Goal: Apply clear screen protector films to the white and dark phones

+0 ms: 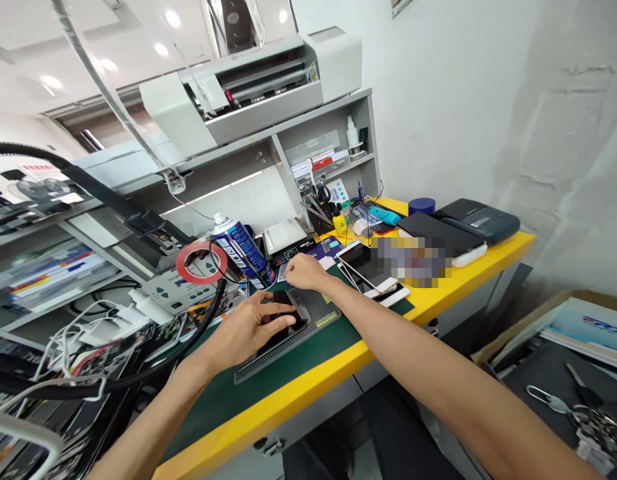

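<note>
My left hand (pixel 253 327) lies over a dark, glossy phone-like slab (pixel 293 313), its thumb and fingers closed around it. The slab rests on a grey perforated plate (pixel 258 367) on the green mat. Just beyond it, my right hand (pixel 303 272) is curled closed in front of a black box with a display (pixel 291 252); its fingertips are hidden, so what they hold, if anything, does not show. A blue spray can (pixel 241 247) stands tilted in view to the left of my right hand, with a roll of red tape (pixel 201 262) beside it.
White-framed tablets or phones (pixel 365 267) lie right of the plate. Farther along the yellow-edged bench are a yellow bottle (pixel 339 222), a black tablet (pixel 438 237) and a blue round container (pixel 421 207). A black hose (pixel 208 327) and white cables (pixel 63 353) crowd the left.
</note>
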Tool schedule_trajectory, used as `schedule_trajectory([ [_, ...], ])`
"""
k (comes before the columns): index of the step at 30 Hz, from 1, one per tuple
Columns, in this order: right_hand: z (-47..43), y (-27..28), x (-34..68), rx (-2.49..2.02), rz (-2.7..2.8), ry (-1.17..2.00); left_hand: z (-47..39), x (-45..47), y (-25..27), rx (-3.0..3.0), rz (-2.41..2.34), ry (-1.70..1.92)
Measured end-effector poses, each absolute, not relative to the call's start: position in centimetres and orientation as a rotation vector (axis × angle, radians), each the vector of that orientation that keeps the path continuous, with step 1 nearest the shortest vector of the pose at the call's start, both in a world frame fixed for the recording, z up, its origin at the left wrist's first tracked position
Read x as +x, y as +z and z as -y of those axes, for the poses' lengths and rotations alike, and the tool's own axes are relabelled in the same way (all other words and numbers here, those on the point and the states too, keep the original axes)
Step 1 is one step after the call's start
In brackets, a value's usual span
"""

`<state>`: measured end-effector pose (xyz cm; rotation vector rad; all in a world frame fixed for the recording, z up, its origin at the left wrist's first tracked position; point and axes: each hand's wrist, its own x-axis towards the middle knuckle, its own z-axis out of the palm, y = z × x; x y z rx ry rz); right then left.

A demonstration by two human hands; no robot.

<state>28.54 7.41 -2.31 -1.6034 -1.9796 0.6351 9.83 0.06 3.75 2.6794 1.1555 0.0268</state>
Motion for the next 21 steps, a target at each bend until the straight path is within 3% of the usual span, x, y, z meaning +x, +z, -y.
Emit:
schedule_trajectory([
  [21, -7.1, -1.7, 28.8, -1.589, 2.016, 0.66, 0.5, 5.7, 2.9, 2.683, -1.315, 0.146],
])
